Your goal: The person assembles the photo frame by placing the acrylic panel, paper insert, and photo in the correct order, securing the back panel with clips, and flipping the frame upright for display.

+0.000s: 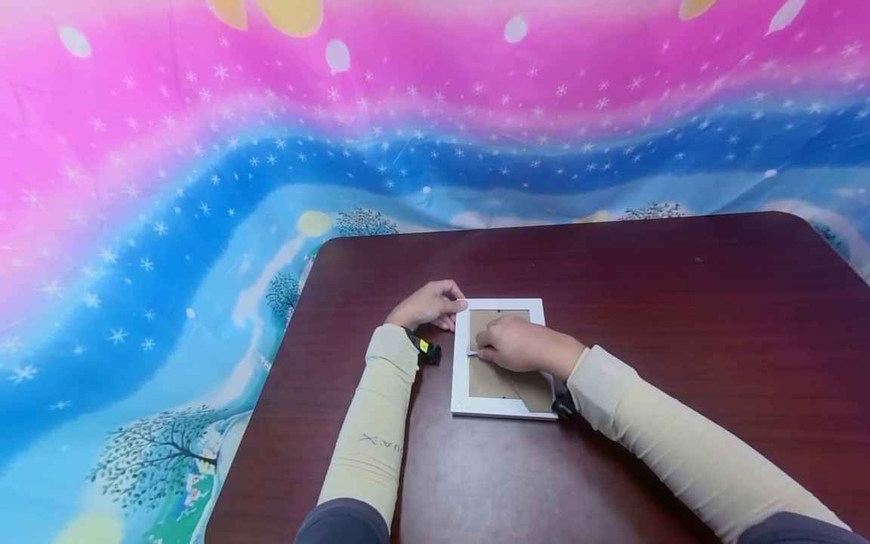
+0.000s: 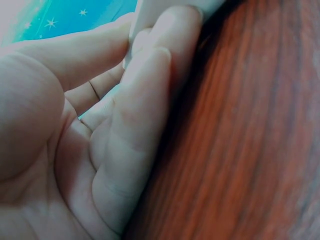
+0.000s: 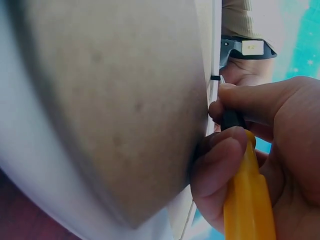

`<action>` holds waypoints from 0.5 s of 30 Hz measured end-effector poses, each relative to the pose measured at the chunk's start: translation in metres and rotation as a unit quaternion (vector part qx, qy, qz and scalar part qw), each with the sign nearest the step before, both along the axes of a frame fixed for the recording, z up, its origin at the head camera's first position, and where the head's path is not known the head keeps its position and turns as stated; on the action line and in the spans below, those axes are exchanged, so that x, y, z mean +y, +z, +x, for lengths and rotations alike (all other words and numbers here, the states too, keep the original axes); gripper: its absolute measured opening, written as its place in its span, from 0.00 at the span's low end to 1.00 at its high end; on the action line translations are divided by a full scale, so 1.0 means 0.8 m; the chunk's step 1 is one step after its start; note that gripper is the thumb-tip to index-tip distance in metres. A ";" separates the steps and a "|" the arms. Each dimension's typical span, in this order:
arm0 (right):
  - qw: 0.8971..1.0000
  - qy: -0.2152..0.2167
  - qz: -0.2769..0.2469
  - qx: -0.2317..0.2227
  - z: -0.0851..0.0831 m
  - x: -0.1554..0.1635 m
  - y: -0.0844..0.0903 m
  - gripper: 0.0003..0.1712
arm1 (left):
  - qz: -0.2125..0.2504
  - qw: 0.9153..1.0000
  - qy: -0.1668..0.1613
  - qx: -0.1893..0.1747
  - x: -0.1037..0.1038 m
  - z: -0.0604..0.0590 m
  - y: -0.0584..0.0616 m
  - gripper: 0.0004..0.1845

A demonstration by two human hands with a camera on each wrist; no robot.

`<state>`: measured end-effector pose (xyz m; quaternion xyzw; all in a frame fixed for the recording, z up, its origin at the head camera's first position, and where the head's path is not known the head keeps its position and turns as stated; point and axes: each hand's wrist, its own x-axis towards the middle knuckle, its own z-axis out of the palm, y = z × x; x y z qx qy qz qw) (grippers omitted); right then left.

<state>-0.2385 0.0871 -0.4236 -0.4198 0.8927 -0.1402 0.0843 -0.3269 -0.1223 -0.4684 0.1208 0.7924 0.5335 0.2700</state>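
A white picture frame [image 1: 461, 378] lies back side up on the table, its brown backing board [image 1: 485, 384] showing. My left hand [image 1: 424, 304] pinches the frame's upper left corner between thumb and fingers. In my right hand [image 1: 519, 344] is a screwdriver [image 3: 247, 200] with a yellow handle and black neck, its handle mostly hidden in the head view. The screwdriver's tip is at a small black tab [image 3: 215, 77] on the frame's inner left edge; whether they touch I cannot tell. Close to the right wrist camera, a brown flap [image 3: 125, 100] fills much of that view.
The dark red-brown wooden table [image 1: 652, 295] has rounded far corners. Behind it and along its left side hangs a pink and blue patterned cloth [image 1: 408, 98]. Small black tabs also sit at the frame's top and bottom inner edges.
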 end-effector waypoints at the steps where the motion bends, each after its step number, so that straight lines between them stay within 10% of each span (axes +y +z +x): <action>1: 1.000 0.001 -0.001 0.001 -0.001 0.001 -0.001 0.14 | 0.000 1.000 -0.001 0.001 0.000 0.000 0.000 0.09; 15: 1.000 0.023 -0.018 0.010 -0.002 0.001 0.000 0.12 | -0.003 1.000 -0.002 -0.001 0.000 -0.001 0.001 0.09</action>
